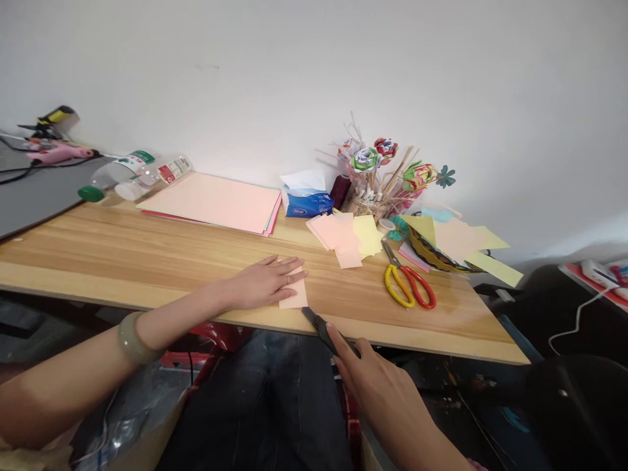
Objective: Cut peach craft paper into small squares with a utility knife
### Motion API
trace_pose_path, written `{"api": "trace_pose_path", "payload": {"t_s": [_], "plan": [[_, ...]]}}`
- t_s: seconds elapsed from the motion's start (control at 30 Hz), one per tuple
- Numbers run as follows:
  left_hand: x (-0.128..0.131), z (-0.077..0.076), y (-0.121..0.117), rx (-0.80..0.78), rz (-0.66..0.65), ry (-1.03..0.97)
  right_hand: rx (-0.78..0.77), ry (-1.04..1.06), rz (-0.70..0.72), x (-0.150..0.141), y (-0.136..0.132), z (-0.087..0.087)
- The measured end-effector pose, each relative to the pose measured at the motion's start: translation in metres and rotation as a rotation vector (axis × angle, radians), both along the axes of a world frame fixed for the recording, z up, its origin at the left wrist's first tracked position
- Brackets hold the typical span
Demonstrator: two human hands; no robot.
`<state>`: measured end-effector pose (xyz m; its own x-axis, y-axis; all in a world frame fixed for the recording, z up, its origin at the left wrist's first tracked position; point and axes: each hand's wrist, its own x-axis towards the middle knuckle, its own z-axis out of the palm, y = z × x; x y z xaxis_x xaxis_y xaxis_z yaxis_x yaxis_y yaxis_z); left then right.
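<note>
Lying flat, the left hand (262,286) spread its fingers loosely over the paper (296,300) beneath them. Gripped by the right hand (380,383), a knife (322,327) slanted lengthwise forward-left of its fingers, tip at the paper's near right corner. Scissors (405,280) lay forward-right of that grip.

The single view comes from the wearer's head, facing forward and down across the desk (147,252), near enough to take in the lap (265,405) at the bottom edge and both hands (262,282) below centre; the wall (275,72) beyond fills the top, and the desk's front edge slants down rightward.
</note>
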<state>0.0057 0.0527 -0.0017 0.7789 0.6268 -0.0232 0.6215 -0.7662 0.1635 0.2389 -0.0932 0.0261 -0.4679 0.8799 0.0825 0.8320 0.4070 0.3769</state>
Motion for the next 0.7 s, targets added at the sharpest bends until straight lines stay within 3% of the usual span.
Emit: {"api": "trace_pose_path", "payload": {"t_s": [0.37, 0.7], "plan": [[0.0, 0.0, -0.001, 0.001, 0.006, -0.009, -0.21, -0.021, -0.122, -0.014, 0.013, 0.01], [-0.001, -0.002, 0.001, 0.001, -0.001, -0.003, -0.229, -0.059, -0.137, -0.01, 0.012, 0.013]]}}
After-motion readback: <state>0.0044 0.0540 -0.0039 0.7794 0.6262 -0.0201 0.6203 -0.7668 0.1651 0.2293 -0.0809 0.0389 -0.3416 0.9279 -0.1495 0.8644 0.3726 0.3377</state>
